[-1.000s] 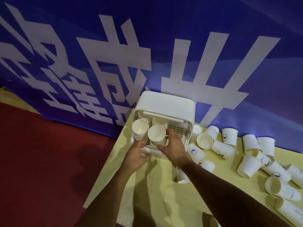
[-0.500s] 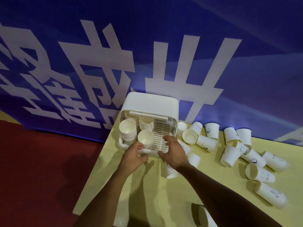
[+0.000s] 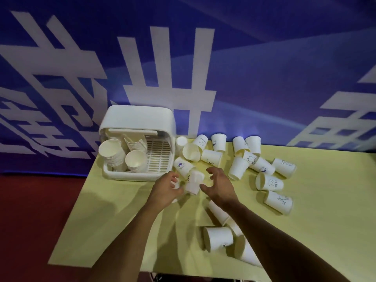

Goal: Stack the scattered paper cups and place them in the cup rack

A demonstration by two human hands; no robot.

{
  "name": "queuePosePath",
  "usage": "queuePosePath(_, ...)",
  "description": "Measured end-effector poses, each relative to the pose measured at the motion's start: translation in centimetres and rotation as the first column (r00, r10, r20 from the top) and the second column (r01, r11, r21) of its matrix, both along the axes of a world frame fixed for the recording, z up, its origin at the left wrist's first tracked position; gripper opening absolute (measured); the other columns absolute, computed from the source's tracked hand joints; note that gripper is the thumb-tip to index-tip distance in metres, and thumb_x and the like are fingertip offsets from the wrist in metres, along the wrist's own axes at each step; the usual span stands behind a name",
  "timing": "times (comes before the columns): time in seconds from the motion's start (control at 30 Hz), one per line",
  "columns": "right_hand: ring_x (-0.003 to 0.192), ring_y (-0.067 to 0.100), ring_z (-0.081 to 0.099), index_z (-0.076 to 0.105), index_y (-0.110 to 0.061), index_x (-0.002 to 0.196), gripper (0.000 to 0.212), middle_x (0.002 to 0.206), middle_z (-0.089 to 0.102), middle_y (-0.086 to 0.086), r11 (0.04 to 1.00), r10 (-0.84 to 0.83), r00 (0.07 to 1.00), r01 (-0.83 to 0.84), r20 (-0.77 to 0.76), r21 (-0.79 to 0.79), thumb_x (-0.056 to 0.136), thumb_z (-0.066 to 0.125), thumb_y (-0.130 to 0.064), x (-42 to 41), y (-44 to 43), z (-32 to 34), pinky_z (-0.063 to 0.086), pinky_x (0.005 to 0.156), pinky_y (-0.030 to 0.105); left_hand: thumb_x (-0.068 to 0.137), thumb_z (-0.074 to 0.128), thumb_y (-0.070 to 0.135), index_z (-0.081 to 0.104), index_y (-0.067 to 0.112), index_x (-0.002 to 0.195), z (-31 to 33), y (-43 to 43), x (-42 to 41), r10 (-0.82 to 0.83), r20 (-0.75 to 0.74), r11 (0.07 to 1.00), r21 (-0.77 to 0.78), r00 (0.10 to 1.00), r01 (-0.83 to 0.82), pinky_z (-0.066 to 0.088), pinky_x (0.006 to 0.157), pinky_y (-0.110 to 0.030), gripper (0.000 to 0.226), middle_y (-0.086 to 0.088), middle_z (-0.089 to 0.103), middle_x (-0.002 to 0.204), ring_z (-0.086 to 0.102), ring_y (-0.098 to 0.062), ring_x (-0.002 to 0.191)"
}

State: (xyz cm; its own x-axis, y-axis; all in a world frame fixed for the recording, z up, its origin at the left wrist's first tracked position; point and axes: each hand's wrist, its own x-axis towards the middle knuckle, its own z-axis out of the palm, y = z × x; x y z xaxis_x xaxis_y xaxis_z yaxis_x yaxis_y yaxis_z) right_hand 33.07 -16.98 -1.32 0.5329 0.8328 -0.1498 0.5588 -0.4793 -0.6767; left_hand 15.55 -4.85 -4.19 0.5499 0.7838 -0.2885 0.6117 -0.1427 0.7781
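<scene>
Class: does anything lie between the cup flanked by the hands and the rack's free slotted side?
Yes: one lying cup rests between that cup and the rack, beside its right edge.

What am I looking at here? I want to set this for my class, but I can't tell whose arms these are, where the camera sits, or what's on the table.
There is no machine: these are a person's bare arms, filmed by a wide-angle camera worn on their head, looking forward and down. On the yellow table stands a white cup rack with stacks of paper cups inside. Loose paper cups are scattered to its right. The left hand and right hand flank one blurred cup; the right holds nothing, and blur hides whether the left grips it. Behind hangs a blue banner.
</scene>
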Motion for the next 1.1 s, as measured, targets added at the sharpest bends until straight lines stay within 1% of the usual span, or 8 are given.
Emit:
queuePosePath(0.1,0.098,0.007,0.053,0.050,-0.020,0.132,0.059,0.126,0.052,-0.005,1.000,-0.031,0.999,0.031,-0.008,0.003,0.080,0.074,-0.035,3.2,-3.5,0.0,0.045,0.081,0.026,0.074,0.080,0.033,0.059,0.027,0.111,0.3,-3.3,3.3,-0.037,-0.026,0.999,0.007,0.999,0.037,0.051,0.076,-0.023,0.043,0.011,0.061,0.101,0.062,-0.003,0.081)
queuePosePath(0.17,0.100,0.011,0.055,0.051,-0.020,0.131,0.059,0.124,0.053,-0.002,0.999,-0.036,0.999,0.036,0.010,-0.005,0.080,0.074,-0.036,5.6,-5.9,-0.2,0.046,0.081,0.027,0.075,0.079,0.036,0.058,0.029,0.111,0.4,-5.5,5.6,-0.043,-0.030,0.999,-0.002,0.999,0.043,0.049,0.075,-0.021,0.043,0.012,0.061,0.102,0.061,-0.002,0.082)
queuePosePath(0.33,0.113,0.021,0.056,0.050,-0.016,0.134,0.061,0.129,0.052,0.002,0.999,-0.044,0.999,0.044,0.021,-0.030,0.081,0.074,-0.034,11.4,-11.4,-0.7,0.050,0.092,0.037,0.078,0.078,0.036,0.057,0.027,0.115,0.3,-10.8,11.3,-0.087,-0.017,0.996,-0.015,0.996,0.087,0.051,0.082,-0.025,0.043,0.010,0.059,0.107,0.061,-0.007,0.089)
queuePosePath(0.43,0.113,0.021,0.056,0.051,-0.015,0.133,0.060,0.127,0.053,0.003,0.997,-0.059,0.998,0.060,0.018,-0.042,0.081,0.074,-0.033,14.3,-14.4,-1.1,0.049,0.093,0.036,0.079,0.078,0.034,0.056,0.024,0.119,-0.1,-13.4,14.4,-0.114,-0.042,0.993,-0.016,0.993,0.113,0.049,0.079,-0.023,0.046,0.007,0.059,0.111,0.060,-0.010,0.092)
queuePosePath(0.6,0.109,0.024,0.055,0.055,-0.014,0.128,0.055,0.116,0.056,0.004,0.988,-0.136,0.991,0.137,0.009,-0.072,0.077,0.074,-0.027,17.9,-18.3,-1.9,0.044,0.091,0.034,0.080,0.077,0.032,0.055,0.023,0.123,-0.7,-16.6,18.4,-0.179,-0.099,0.984,-0.007,0.979,0.179,0.051,0.086,-0.029,0.050,0.004,0.057,0.115,0.060,-0.012,0.095)
queuePosePath(0.9,0.112,0.029,0.052,0.054,-0.012,0.130,0.059,0.122,0.055,0.009,0.981,-0.160,0.987,0.159,-0.001,-0.111,0.078,0.074,-0.029,20.9,-20.6,-4.1,0.043,0.096,0.041,0.078,0.077,0.032,0.052,0.031,0.129,-2.6,-18.4,23.5,-0.252,-0.129,0.967,-0.057,0.959,0.247,0.046,0.082,-0.023,0.057,0.006,0.049,0.115,0.058,-0.014,0.101)
queuePosePath(1.03,0.116,0.029,0.050,0.052,-0.012,0.133,0.057,0.127,0.054,0.008,0.981,-0.153,0.988,0.156,0.029,-0.117,0.082,0.071,-0.030,22.3,-19.9,-4.6,0.041,0.099,0.041,0.076,0.077,0.033,0.050,0.040,0.134,-3.7,-19.1,25.4,-0.336,-0.151,0.942,-0.061,0.930,0.331,0.048,0.093,-0.030,0.065,0.005,0.045,0.118,0.055,-0.016,0.107)
queuePosePath(1.1,0.117,0.029,0.050,0.051,-0.012,0.134,0.056,0.129,0.053,0.008,0.981,-0.147,0.988,0.152,0.055,-0.121,0.084,0.070,-0.031,23.1,-19.2,-4.7,0.040,0.099,0.042,0.076,0.077,0.033,0.048,0.044,0.136,-4.2,-19.4,26.2,-0.378,-0.160,0.926,-0.066,0.912,0.372,0.045,0.095,-0.028,0.068,0.006,0.042,0.118,0.053,-0.016,0.111)
